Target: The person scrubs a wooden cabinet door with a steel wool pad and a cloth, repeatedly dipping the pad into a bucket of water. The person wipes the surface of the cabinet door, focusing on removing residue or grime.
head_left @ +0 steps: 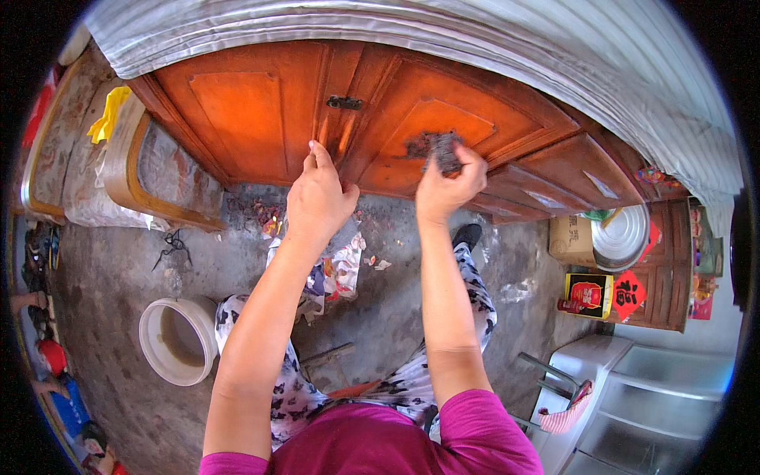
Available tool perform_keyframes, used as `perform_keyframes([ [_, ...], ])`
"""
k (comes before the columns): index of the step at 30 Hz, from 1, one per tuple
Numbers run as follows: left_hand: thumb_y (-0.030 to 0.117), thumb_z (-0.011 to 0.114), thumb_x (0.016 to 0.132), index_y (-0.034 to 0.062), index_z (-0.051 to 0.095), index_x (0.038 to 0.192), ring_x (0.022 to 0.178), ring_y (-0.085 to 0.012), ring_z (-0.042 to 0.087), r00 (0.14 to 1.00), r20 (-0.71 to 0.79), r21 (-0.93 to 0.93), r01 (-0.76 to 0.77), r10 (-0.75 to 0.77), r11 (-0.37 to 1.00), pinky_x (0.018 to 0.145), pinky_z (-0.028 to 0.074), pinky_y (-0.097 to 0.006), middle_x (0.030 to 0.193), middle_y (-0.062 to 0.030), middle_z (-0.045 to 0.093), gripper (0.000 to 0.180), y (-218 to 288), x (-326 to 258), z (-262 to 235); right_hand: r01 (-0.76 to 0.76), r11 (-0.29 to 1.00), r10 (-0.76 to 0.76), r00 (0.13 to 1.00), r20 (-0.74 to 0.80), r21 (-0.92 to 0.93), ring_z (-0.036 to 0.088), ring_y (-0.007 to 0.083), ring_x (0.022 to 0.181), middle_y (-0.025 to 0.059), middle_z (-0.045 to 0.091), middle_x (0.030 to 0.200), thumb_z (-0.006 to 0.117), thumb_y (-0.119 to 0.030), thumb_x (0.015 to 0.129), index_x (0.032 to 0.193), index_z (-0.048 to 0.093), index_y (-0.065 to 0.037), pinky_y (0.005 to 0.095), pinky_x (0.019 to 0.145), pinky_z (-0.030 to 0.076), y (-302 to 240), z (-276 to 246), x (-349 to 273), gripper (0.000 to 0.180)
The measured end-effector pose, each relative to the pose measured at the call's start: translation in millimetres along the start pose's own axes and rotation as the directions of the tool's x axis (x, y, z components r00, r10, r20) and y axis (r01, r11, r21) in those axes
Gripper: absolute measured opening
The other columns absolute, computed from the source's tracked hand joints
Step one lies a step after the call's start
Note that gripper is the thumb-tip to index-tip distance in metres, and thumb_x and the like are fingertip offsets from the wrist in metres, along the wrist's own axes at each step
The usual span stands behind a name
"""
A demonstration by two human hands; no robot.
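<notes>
In front of me stands a reddish-brown wooden cabinet (241, 111) with panelled doors and a dark metal latch (344, 103). My right hand (451, 186) is closed around a dark grey scouring pad (446, 152), pressed to the lower part of the right door panel. Beside the pad, a dark rough patch (417, 146) marks the wood. My left hand (321, 194) reaches to the lower edge of the left door, index finger stretched out and thumb apart, with nothing seen in it. Some of its fingers are hidden from view.
A white bucket (176, 340) with murky liquid stands on the concrete floor at left. Scraps and crumpled paper (344, 269) lie between my legs. Wooden-armed seating (131, 158) is at far left; a cardboard box (571, 240) and a round metal lid (621, 237) at right.
</notes>
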State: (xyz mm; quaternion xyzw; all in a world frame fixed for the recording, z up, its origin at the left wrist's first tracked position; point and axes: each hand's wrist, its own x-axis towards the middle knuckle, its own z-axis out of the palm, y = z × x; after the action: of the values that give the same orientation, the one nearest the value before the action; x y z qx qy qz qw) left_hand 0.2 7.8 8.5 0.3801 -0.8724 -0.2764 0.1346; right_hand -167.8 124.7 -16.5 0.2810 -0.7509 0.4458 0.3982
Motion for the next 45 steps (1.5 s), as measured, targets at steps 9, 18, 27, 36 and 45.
perform_keyframes([
  [9,0.027,0.072,0.081,-0.0157,0.029,0.147,0.102,-0.0433,0.067,1.0,0.005,0.016,-0.016,0.016,1.0,0.086,0.057,-0.046,0.123,-0.0306,0.059,0.09,-3,2,4,-0.001,0.997,0.024,0.957,0.288,-0.081,0.062,0.0244,0.097,0.0019,0.066,0.095,0.084,-0.011,0.07,0.097,0.066,-0.015,0.0404,0.092,0.037,13,13,-65,0.032],
  [18,0.026,0.072,0.08,-0.0182,0.028,0.147,0.098,-0.0405,0.07,0.999,-0.017,0.033,-0.05,0.051,0.998,0.082,0.059,-0.044,0.129,-0.0314,0.058,0.091,8,4,6,0.079,0.995,-0.064,0.975,0.215,-0.064,0.061,0.0201,0.098,-0.0031,0.065,0.094,0.081,-0.009,0.07,0.094,0.071,-0.022,0.0403,0.092,0.037,21,17,-58,0.029],
  [27,0.027,0.073,0.081,-0.0157,0.029,0.147,0.103,-0.0442,0.067,1.0,0.019,0.043,-0.008,0.007,0.999,0.086,0.057,-0.046,0.126,-0.0314,0.058,0.09,1,-1,-5,0.058,0.997,-0.057,0.998,-0.028,0.044,0.062,0.0212,0.099,-0.0016,0.069,0.097,0.083,-0.008,0.073,0.098,0.071,-0.019,0.0398,0.093,0.037,-22,-22,41,0.03],
  [36,0.027,0.072,0.082,-0.0166,0.026,0.149,0.101,-0.0391,0.069,1.0,0.027,0.059,-0.011,0.009,0.998,0.084,0.058,-0.043,0.13,-0.0287,0.057,0.093,6,3,3,0.197,0.971,-0.159,0.954,0.255,-0.132,0.062,0.0167,0.096,-0.0051,0.068,0.092,0.08,-0.011,0.074,0.093,0.073,-0.023,0.0385,0.094,0.037,17,-16,-8,0.023],
  [45,0.028,0.072,0.083,-0.0162,0.025,0.149,0.105,-0.0382,0.068,0.997,0.071,0.061,0.006,-0.011,0.998,0.086,0.058,-0.042,0.131,-0.0286,0.056,0.093,8,4,-1,0.217,0.972,-0.209,0.974,0.084,-0.096,0.064,0.0193,0.094,-0.0036,0.07,0.094,0.08,-0.008,0.071,0.093,0.069,-0.02,0.0395,0.092,0.038,4,-11,21,0.027],
])
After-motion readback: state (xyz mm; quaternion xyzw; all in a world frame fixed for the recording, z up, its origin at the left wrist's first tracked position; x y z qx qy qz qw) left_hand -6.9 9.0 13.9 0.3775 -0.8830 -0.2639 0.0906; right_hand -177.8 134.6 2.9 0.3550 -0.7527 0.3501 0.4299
